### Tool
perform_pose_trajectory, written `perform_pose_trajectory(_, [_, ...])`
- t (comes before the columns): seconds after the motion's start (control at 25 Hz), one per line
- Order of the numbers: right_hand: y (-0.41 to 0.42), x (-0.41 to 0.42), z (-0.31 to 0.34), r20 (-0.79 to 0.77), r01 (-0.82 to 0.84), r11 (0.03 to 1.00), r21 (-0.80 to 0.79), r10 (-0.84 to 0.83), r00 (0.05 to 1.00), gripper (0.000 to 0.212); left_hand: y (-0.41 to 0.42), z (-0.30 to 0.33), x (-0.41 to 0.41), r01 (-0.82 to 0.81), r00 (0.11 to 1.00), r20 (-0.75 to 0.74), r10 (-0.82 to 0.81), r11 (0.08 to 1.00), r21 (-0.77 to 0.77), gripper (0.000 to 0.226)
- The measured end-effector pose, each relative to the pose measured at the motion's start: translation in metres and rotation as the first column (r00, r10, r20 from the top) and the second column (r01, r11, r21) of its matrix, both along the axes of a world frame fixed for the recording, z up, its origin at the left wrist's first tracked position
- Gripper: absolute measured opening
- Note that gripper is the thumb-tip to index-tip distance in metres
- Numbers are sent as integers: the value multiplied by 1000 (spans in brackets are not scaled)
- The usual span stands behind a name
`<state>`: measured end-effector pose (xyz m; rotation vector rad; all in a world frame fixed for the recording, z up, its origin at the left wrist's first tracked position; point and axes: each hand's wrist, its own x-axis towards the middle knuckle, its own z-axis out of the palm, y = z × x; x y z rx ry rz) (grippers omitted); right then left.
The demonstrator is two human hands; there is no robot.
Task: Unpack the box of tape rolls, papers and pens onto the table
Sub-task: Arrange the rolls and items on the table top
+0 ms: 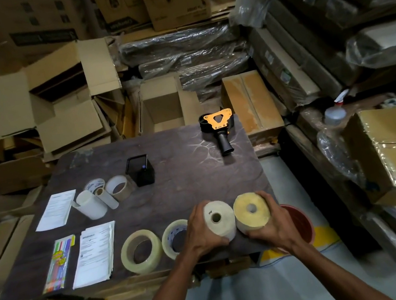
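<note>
Two thick rolls are the concern here, each held in one hand at the near right corner of the surface. The surface is dark and already carries most of the unpacked goods, so spare room near the edge is short. Behind the right hand a red tub sits beyond the near right corner, seemingly lower than the surface; a roll slipping that way would likely drop into or past it.

The left hand curls round a white roll, and the right hand curls round a yellow roll. The two rolls touch side by side. Whether they rest on the surface or hang just above it, I cannot tell. Both lie close to the near edge, so if set down on their curved sides they could roll off toward the floor.

Just left of the left hand stands a clear tape roll, with a wider tape roll beside it; a careless sweep of the left wrist could knock the nearer one over.

Further left lie a stack of papers and a pack of pens, both well clear of the hands and at little risk.
</note>
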<state>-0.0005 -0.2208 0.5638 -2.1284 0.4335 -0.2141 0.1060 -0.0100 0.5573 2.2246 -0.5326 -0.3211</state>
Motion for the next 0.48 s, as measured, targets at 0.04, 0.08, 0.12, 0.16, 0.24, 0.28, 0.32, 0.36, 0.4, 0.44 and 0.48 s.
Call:
perform_pose_trajectory(0.04, [3,2,8,37,7,1000,11,-8,999,100,4,6,4,-32,999,-12,31,998,-56,104])
perform_pose_trajectory(0.08, [6,4,17,68,15,1000,24,-17,998,98,11,12,10,-73,997,-32,70,990,-118,107])
perform_pose_trajectory(0.12, [10,8,28,97,15,999,28,-18,995,97,18,20,15,-110,994,-45,103,978,-178,107])
perform_pose_trajectory(0.16, [15,14,39,124,6,1000,18,-8,992,97,27,27,20,-148,989,-61,138,962,-229,105])
perform_pose_trajectory(0.24, [28,30,59,187,-34,999,-12,35,982,98,48,44,31,-214,977,-90,196,924,-316,98])
perform_pose_trajectory(0.28, [36,39,67,207,-45,999,-16,47,977,99,59,54,35,-238,971,-93,219,903,-357,95])
perform_pose_trajectory(0.32, [46,47,74,220,-53,999,-9,54,974,100,71,65,38,-259,966,-91,243,879,-399,92])
perform_pose_trajectory(0.36, [59,56,82,233,-63,998,-1,62,971,100,83,74,40,-272,961,-84,263,855,-441,91])
perform_pose_trajectory(0.4, [74,65,86,247,-68,998,1,66,967,100,99,83,44,-283,957,-80,279,834,-473,91])
perform_pose_trajectory(0.44, [89,72,91,263,-76,997,8,71,962,100,114,90,47,-287,954,-70,291,819,-497,90])
perform_pose_trajectory(0.48, [104,79,94,275,-82,997,12,76,958,100,131,96,51,-288,952,-59,301,811,-509,88])
